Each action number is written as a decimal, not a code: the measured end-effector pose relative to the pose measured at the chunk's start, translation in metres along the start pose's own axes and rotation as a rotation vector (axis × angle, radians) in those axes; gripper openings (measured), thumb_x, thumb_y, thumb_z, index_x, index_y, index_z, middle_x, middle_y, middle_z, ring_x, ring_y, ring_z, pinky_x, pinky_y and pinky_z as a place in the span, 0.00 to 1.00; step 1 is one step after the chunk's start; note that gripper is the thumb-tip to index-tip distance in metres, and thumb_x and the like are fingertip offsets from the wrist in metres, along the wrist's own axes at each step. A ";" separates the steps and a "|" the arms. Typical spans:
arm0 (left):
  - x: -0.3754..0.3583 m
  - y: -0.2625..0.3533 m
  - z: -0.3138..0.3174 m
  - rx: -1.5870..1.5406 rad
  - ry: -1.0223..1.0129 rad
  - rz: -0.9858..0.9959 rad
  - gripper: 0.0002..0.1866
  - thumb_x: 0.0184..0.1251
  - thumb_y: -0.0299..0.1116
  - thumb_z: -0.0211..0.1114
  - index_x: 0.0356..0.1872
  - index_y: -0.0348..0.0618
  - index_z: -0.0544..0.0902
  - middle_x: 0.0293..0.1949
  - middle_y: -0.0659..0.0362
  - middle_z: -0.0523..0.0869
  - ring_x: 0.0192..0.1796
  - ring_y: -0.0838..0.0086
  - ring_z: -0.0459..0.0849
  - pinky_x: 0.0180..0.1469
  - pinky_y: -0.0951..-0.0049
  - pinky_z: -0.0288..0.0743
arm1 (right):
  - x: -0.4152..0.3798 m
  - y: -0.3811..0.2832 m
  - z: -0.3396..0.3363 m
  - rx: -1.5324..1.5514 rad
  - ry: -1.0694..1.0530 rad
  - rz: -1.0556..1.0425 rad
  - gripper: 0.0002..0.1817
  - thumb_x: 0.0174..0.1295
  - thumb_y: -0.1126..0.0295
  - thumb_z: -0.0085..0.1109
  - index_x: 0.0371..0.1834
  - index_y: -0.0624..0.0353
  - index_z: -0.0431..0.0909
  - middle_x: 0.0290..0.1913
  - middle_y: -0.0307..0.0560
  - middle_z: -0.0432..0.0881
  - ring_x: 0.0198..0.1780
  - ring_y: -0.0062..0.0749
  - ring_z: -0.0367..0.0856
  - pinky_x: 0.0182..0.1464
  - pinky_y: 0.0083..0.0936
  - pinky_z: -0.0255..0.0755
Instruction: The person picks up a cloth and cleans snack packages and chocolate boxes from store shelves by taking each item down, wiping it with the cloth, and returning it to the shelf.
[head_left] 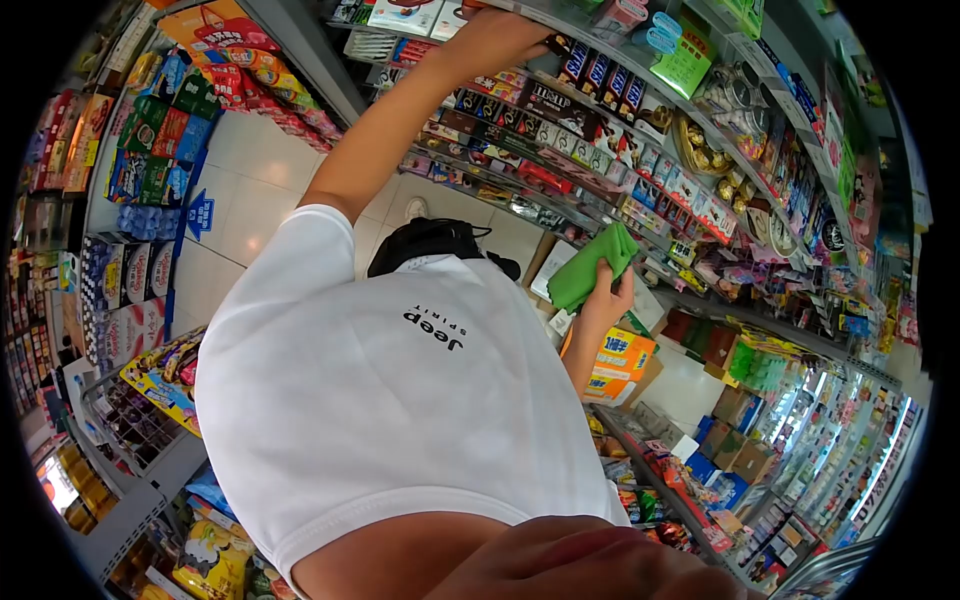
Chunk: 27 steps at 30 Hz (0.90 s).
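Note:
My right hand (612,298) is closed around a folded green cloth (594,266), with the fingers pressed against its lower right side. The cloth is in front of the lower part of the candy shelves. My left arm stretches up to the upper shelf, where my left hand (495,42) reaches in among the packs. A shelf edge (560,22) partly covers its fingers, so their grip cannot be made out. Close by the left hand stand dark chocolate bar boxes (598,75) and white boxes (405,14).
Candy shelves (575,150) fill the space ahead. An orange carton (618,358) stands below my right hand. To the left are a drinks display (160,150) and hanging red snack packs (245,85). Tiled floor (245,160) shows between them. More stocked shelves (820,440) stand at the right.

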<state>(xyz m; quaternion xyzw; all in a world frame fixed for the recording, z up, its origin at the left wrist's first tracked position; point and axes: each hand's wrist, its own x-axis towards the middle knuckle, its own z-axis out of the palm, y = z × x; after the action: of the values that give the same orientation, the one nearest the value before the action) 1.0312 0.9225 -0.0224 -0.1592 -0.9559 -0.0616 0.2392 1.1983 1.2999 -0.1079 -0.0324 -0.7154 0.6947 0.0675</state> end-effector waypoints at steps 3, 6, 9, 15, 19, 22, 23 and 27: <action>-0.001 -0.006 0.002 0.072 0.069 0.082 0.22 0.70 0.43 0.68 0.62 0.50 0.83 0.48 0.53 0.90 0.51 0.57 0.88 0.52 0.54 0.82 | 0.000 -0.006 0.002 0.019 0.003 0.004 0.17 0.71 0.74 0.62 0.61 0.65 0.80 0.51 0.41 0.85 0.48 0.23 0.83 0.49 0.23 0.77; -0.004 -0.009 0.004 0.090 0.030 0.103 0.25 0.69 0.45 0.68 0.65 0.52 0.82 0.51 0.54 0.89 0.52 0.59 0.88 0.54 0.55 0.82 | 0.003 -0.009 0.003 0.035 0.001 0.019 0.17 0.71 0.74 0.62 0.61 0.65 0.80 0.51 0.42 0.85 0.47 0.23 0.83 0.49 0.24 0.77; -0.008 -0.014 0.001 0.069 0.028 0.138 0.27 0.68 0.45 0.69 0.68 0.54 0.80 0.53 0.54 0.89 0.53 0.60 0.88 0.55 0.56 0.83 | 0.006 -0.010 0.005 0.035 0.008 0.035 0.17 0.71 0.74 0.62 0.61 0.65 0.80 0.51 0.42 0.85 0.47 0.23 0.83 0.49 0.24 0.78; -0.003 -0.016 0.003 0.056 -0.004 0.128 0.30 0.65 0.43 0.70 0.69 0.55 0.79 0.54 0.52 0.89 0.52 0.57 0.89 0.55 0.55 0.84 | 0.008 -0.023 0.017 0.090 -0.007 0.052 0.14 0.71 0.73 0.62 0.58 0.64 0.81 0.48 0.42 0.86 0.45 0.23 0.83 0.47 0.24 0.78; 0.004 0.005 -0.040 -0.047 -0.311 -0.048 0.33 0.60 0.44 0.73 0.69 0.54 0.79 0.51 0.50 0.89 0.49 0.57 0.90 0.53 0.56 0.85 | 0.014 -0.013 0.017 0.018 -0.008 0.019 0.12 0.71 0.74 0.62 0.55 0.64 0.81 0.46 0.41 0.85 0.45 0.22 0.82 0.47 0.22 0.77; 0.002 -0.002 -0.031 -0.064 -0.281 -0.041 0.37 0.55 0.46 0.75 0.69 0.53 0.79 0.49 0.50 0.89 0.49 0.57 0.90 0.52 0.56 0.85 | 0.014 -0.015 0.023 0.017 0.006 0.013 0.09 0.71 0.75 0.60 0.51 0.65 0.81 0.44 0.40 0.82 0.44 0.22 0.80 0.47 0.21 0.76; 0.002 -0.001 -0.033 -0.052 -0.302 -0.044 0.38 0.54 0.47 0.75 0.69 0.53 0.79 0.50 0.50 0.89 0.49 0.57 0.90 0.52 0.56 0.85 | 0.014 -0.014 0.024 0.015 0.004 0.006 0.09 0.71 0.75 0.60 0.51 0.65 0.81 0.44 0.40 0.82 0.43 0.21 0.80 0.47 0.20 0.75; -0.002 -0.004 -0.030 -0.004 -0.280 -0.004 0.42 0.50 0.49 0.77 0.71 0.52 0.77 0.53 0.52 0.89 0.51 0.57 0.89 0.52 0.56 0.85 | 0.015 -0.005 0.021 -0.007 -0.019 0.000 0.14 0.71 0.73 0.61 0.58 0.64 0.81 0.47 0.41 0.85 0.45 0.22 0.82 0.47 0.23 0.77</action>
<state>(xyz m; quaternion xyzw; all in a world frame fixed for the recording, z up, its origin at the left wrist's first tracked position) 1.0443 0.9128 0.0030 -0.1649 -0.9801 -0.0410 0.1030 1.1807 1.2814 -0.1022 -0.0259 -0.7183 0.6926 0.0606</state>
